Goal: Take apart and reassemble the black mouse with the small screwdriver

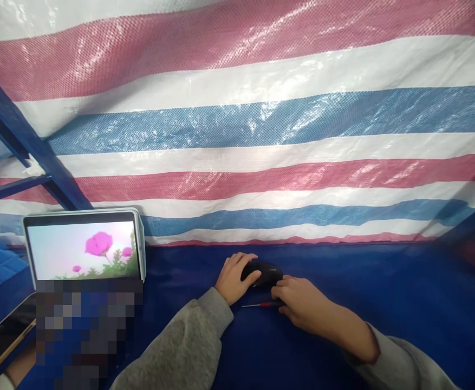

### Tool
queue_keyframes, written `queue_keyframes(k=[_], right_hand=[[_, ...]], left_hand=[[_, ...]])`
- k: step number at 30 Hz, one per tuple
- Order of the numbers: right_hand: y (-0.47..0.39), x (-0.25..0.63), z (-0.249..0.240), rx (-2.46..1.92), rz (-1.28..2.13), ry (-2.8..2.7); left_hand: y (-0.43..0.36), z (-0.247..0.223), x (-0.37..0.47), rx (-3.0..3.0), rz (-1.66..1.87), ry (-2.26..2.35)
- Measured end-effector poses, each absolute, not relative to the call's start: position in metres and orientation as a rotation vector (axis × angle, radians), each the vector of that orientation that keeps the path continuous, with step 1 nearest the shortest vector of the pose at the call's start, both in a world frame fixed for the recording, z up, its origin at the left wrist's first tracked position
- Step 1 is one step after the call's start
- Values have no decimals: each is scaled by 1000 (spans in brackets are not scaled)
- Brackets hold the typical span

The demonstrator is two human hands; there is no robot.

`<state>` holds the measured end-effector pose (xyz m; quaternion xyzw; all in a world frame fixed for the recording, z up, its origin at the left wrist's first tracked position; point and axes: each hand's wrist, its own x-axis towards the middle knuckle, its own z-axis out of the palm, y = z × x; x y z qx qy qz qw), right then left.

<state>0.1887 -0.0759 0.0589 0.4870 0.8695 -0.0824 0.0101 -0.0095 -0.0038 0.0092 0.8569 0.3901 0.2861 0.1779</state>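
A black computer mouse (266, 274) lies on the blue surface in the middle of the view. My left hand (234, 276) grips its left end, thumb on the near side and fingers over the far side. At the mouse's right end, my right hand (298, 298) is closed, its fingertips touching or very close to the mouse. A small screwdriver (265, 305) with a thin metal shaft and a red and black handle points left from that hand, just in front of the mouse. The rest of its handle is hidden by my right fingers.
A tablet (83, 249) showing pink flowers stands at the left, its lower part blurred out. Another person's hand (24, 360) is beside a phone (5, 336) at lower left. Behind hangs a striped plastic sheet (261, 124); a blue metal frame (38, 146) rises at left.
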Motion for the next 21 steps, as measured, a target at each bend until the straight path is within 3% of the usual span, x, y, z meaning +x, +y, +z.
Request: queue_keyframes(k=[4,9,15,21], right_hand=[[-77,184,57,1620,-237,2783],[-68,187,37,2107,105,2929],[-58,192,-3,2203,-67,2966],[-58,192,-2,2231,-145,2967]], left_hand=[[-5,7,-12,2460,822,1045],[-2,0,-13,2448,859,993],[0,-4,-14,2475,983,1050],[2,-4,-14,2553,1061,1017]])
